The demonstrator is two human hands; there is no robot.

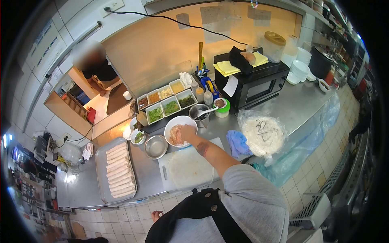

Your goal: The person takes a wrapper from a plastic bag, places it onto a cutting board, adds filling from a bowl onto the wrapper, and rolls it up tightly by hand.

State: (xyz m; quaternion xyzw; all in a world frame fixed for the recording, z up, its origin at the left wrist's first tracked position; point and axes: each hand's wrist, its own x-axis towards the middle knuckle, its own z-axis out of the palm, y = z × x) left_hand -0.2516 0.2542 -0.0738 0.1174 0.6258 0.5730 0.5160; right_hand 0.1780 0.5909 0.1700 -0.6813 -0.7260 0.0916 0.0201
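My right hand (pixel 187 133) reaches into a white bowl (pixel 181 120) that holds a pinkish, shredded filling (pixel 176 135); its fingertips are sunk in the filling and hidden. Low in the view, my left hand (pixel 156 215) hangs beside my apron, its fingers curled and partly covered, so its grip is unclear. A round, pale wrapper (pixel 190 170) lies on the white cutting board (pixel 165 171) in front of me. Left of the bowl sits an empty steel bowl (pixel 156 147). Rolled wrappers (pixel 120 170) line a metal tray (pixel 102 178) farther left.
Behind the bowl stand a rack of topping containers (pixel 171 106) and a steel pot (pixel 200 113). A bag of wrappers (pixel 263 135) and a blue cloth (pixel 238 143) lie right. Farther back are a microwave (pixel 259 87) and, beyond the opening, a person (pixel 97 69).
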